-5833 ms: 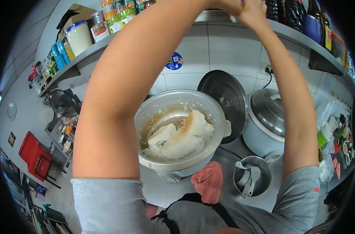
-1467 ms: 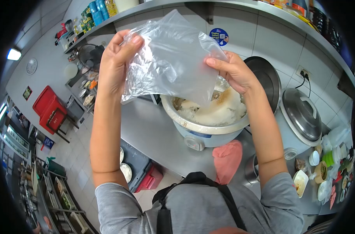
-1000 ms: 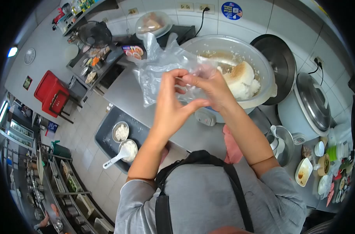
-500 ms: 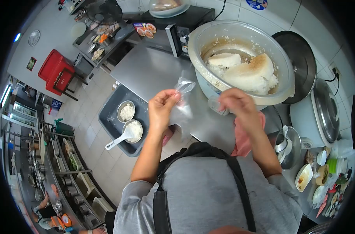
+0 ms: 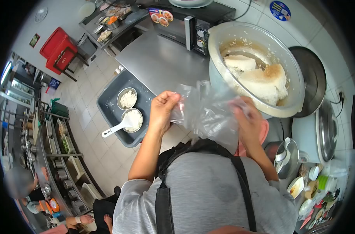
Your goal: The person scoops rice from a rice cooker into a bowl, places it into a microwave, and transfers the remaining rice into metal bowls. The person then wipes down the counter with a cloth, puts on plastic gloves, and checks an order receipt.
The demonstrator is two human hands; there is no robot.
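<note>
A clear plastic bag (image 5: 210, 113) is stretched out in front of my chest. My left hand (image 5: 165, 107) pinches one side of it between thumb and fingers. At the other side, my right hand (image 5: 248, 119) grips the bag, with its fingers partly blurred and seen through the film. Just beyond my right hand stands a large rice pot (image 5: 218, 66) holding big white clumps of cooked rice (image 5: 263, 80), browned in places. Left of my left hand is a grey tub (image 5: 107, 91) with two metal bowls of rice (image 5: 127, 99). A white rice paddle (image 5: 117, 128) lies across the nearer bowl.
A steel table (image 5: 154, 58) carries a microwave (image 5: 173, 29) at the back. A dark round lid (image 5: 313, 82) leans behind the pot. To the right are a lidded cooker (image 5: 308, 128), a metal bowl with utensils (image 5: 292, 165) and dishes. Other people work at lower left.
My right hand has come to the bag and grips it. The bag, bunched at my left hand before, is now spread wide between both hands. The view has shifted slightly.
</note>
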